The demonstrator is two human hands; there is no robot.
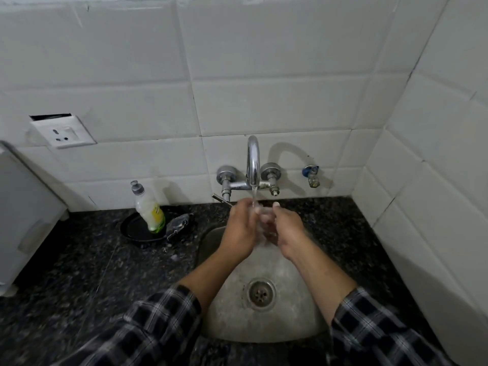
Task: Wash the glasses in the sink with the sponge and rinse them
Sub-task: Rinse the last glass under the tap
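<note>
A clear glass point(264, 220) sits between both my hands, held under the running stream from the chrome tap point(253, 165) over the steel sink point(266, 323). My left hand point(239, 228) wraps its left side; my right hand point(286, 229) grips it from the right, thumb up near the rim. The glass is mostly hidden by my fingers and the water. A grey scrubbing sponge point(178, 225) lies on the counter left of the sink, beside a black dish point(132, 229).
A dish soap bottle point(148, 207) stands in the black dish. The dark granite counter point(92, 273) surrounds the sink. A white appliance point(23, 215) stands at the far left. A wall socket point(63, 132) and a small blue valve point(311, 174) sit on the tiled wall.
</note>
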